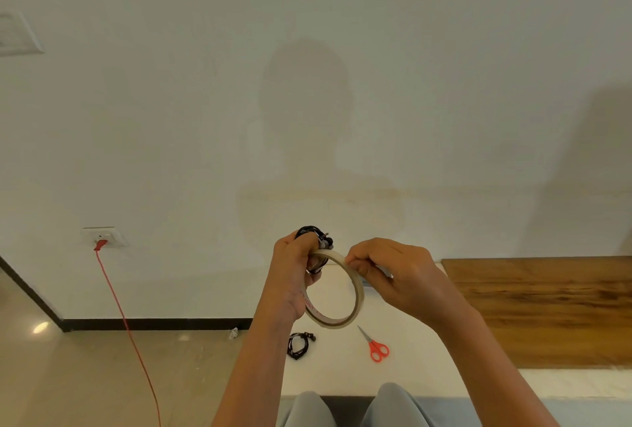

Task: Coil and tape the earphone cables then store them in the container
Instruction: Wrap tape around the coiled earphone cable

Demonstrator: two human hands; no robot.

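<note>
Two hands work above the counter [342,378]: the left hand [294,272] is closed around a coiled black earphone cable [313,237] and the tape roll [337,290], while the right hand [386,272] pinches the roll's upper rim. Below lie another coiled cable [299,344] and red scissors [376,346].

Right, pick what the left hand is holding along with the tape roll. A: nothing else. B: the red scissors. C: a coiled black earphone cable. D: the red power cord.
C: the left hand grips a black coiled earphone cable against the tape roll, while the scissors lie on the white surface.
</note>
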